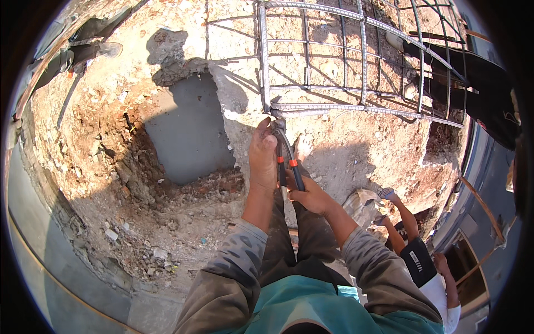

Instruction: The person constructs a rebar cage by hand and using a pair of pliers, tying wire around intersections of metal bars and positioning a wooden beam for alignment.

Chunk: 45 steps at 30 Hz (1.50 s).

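My right hand (311,196) is closed around the lower handles of a pair of pincers (293,162) with black grips and orange bands. The metal jaws point up at the near left corner of a rebar cage (265,67) made of ribbed steel bars. My left hand (262,153) is raised beside the jaws, its fingers bent together right below that corner. Whatever those fingers pinch is hidden or too small to make out.
Left of my hands is a pit with smooth grey wet concrete (194,128) inside. Rubble (161,253) covers its near edge. One person in dark trousers (461,94) stands by the cage's right side; another crouches at lower right near a pale sack (361,206). A third person's legs (83,53) show far left.
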{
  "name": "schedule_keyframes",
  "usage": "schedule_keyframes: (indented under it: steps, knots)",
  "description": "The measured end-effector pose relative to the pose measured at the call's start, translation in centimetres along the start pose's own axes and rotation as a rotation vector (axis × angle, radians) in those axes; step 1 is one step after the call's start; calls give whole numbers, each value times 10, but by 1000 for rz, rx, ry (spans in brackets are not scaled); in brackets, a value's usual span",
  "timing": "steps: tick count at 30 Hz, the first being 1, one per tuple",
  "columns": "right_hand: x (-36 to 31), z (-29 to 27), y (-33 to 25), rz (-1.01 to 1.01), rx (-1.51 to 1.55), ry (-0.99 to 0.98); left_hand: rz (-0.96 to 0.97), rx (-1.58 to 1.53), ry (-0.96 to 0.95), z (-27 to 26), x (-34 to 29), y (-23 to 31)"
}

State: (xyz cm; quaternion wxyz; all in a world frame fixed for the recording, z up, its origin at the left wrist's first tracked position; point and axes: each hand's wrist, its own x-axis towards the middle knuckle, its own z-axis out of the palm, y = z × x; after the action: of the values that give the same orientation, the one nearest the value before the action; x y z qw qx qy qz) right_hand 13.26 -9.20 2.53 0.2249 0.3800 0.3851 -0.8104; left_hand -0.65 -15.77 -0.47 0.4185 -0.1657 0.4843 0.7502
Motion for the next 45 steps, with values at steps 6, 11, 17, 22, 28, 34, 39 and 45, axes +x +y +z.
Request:
schedule_keyframes:
  steps: [6,11,17,22,28,34,39,45]
  knots:
    - [0,-3,-4,-4,244,-65,-335,-429,-116,-15,29,16]
    - [-17,-4,-7,-42,-222,139,-382,-459,-135,-10,37,3]
    - [-36,-25,-2,50,288,-33,-347,-548,-199,-7,45,-6]
    - [-80,-31,17,92,237,73,-376,-645,-269,-12,37,-7]
    - [-43,-34,11,59,290,-29,-508,360,-168,0,46,67]
    - [17,3,13,-70,452,-139,-496,1231,-308,28,63,110]
    - [28,3,20,-113,459,-246,-507,1315,-343,17,70,117]
    - [42,-4,28,-131,294,-261,-592,1231,-399,-1,75,105]
